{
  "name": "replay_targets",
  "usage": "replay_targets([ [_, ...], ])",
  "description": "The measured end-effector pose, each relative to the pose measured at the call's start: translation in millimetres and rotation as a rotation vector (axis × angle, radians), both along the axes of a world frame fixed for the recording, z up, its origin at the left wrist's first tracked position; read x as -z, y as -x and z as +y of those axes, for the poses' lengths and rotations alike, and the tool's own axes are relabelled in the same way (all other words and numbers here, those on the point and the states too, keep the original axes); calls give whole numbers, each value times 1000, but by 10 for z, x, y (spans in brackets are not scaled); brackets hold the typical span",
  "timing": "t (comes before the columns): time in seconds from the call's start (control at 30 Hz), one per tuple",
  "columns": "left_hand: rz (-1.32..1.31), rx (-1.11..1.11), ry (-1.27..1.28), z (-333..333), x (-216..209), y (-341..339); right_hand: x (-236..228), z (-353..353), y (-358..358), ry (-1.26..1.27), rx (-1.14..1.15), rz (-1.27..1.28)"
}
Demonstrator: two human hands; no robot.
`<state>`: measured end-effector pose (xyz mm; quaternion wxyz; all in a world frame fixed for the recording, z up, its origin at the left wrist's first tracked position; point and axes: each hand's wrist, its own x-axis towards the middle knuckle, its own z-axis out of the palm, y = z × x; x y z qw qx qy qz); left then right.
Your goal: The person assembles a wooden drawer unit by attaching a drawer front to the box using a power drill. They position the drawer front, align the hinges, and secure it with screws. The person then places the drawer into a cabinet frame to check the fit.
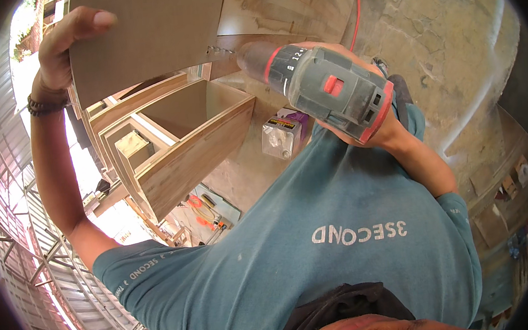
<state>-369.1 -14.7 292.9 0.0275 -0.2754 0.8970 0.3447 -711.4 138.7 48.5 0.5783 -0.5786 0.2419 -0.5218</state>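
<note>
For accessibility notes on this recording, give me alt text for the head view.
A person's right hand holds a power drill, its bit pointing toward a grey-brown panel whose edge the left hand grips, with open wooden cabinetry beyond.

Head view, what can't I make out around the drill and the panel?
All in the head view:
Left hand: fingers mostly hidden behind the panel.
Right hand: grip mostly covered by the drill.
Panel's far end: cut off by the top edge.
Drill bit: too small to tell whether it touches the panel.
</note>
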Motion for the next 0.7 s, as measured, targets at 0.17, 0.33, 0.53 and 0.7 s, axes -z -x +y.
replay_targets([
  [0.17, -31, 55, 86, 56, -42, 105, -39, -3, 13, 33, 13, 18],
  [0.33, -61, 132, 33, -26, -106, -120, -47, -2, 20, 56, 5, 63],
  [0.53, -67, 149, 55, -51, -130, -202, -113, -9, 34, 67, 2, 106],
  [0.7, -34, 129, 121, 40, -107, -83, -77, 0, 0, 38, -5, 52],
])
